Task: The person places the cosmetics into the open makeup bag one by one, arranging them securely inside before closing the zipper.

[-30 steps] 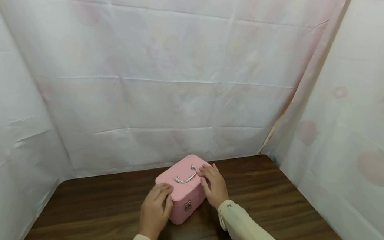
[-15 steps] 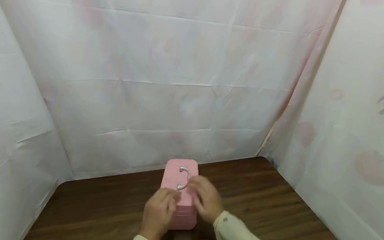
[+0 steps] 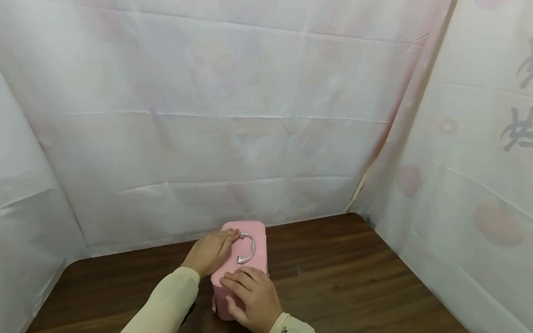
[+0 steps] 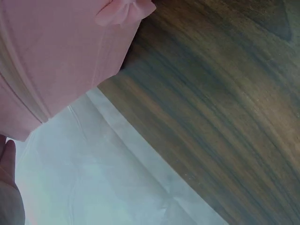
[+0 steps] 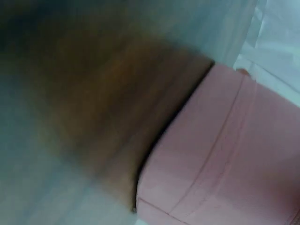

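A pink box-shaped case (image 3: 242, 248) with rounded corners stands on the table, its lid down. A curved silver handle (image 3: 252, 246) is fixed on the lid. My left hand (image 3: 211, 252) rests on the lid's left side, fingertips next to the handle's far end. At the near end, my right hand (image 3: 253, 297) lays its fingers on the lid edge, thumb low by the near wall. In the left wrist view a pink flower-like ornament (image 4: 125, 11) sticks out from the case wall, and a little of the left hand (image 4: 8, 178) shows. The right wrist view has the case wall (image 5: 225, 145).
The dark wood-grain table (image 3: 339, 280) spreads around the case. White patterned cloth (image 3: 225, 112) hangs behind it, close to the table's back edge. More cloth hangs at the left (image 3: 13, 194) and at the right (image 3: 462, 183).
The case has turned on the table, its handle swinging round and its front clasp going out of sight. The left hand has moved farther along the lid; the right hand has come to the near end.
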`<state>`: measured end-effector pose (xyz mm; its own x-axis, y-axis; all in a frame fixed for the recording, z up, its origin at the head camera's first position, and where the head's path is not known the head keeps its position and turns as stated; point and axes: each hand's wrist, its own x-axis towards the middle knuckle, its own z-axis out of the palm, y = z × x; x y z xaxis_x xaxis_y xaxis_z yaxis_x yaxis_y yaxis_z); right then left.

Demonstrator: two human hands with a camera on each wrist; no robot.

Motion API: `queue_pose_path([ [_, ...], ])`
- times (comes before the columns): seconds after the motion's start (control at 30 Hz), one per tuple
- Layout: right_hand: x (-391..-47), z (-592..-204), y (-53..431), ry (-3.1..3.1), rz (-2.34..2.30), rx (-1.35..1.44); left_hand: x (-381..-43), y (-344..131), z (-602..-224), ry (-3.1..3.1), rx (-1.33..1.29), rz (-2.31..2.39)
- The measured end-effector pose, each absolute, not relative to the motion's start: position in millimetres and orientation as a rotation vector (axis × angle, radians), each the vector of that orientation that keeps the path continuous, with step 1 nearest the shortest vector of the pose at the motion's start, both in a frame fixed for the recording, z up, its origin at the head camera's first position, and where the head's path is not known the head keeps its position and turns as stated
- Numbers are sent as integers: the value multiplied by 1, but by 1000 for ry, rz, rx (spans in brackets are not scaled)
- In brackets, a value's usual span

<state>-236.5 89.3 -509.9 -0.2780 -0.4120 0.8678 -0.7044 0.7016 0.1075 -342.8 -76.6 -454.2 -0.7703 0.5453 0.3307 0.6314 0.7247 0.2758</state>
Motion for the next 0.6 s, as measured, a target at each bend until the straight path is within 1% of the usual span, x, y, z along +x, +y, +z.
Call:
queue_pose_path([
  [0.2, -243, -501, 106, -1910, 453, 915, -336, -80, -459, -2632, -881, -595],
  [0.4, -253, -497, 129, -1873, 511, 980, -328, -84, -462, -2571, -843, -507],
  [0.6, -275, -491, 166, -1948, 513, 890, -323, -94, -463, -2488, -815, -416],
])
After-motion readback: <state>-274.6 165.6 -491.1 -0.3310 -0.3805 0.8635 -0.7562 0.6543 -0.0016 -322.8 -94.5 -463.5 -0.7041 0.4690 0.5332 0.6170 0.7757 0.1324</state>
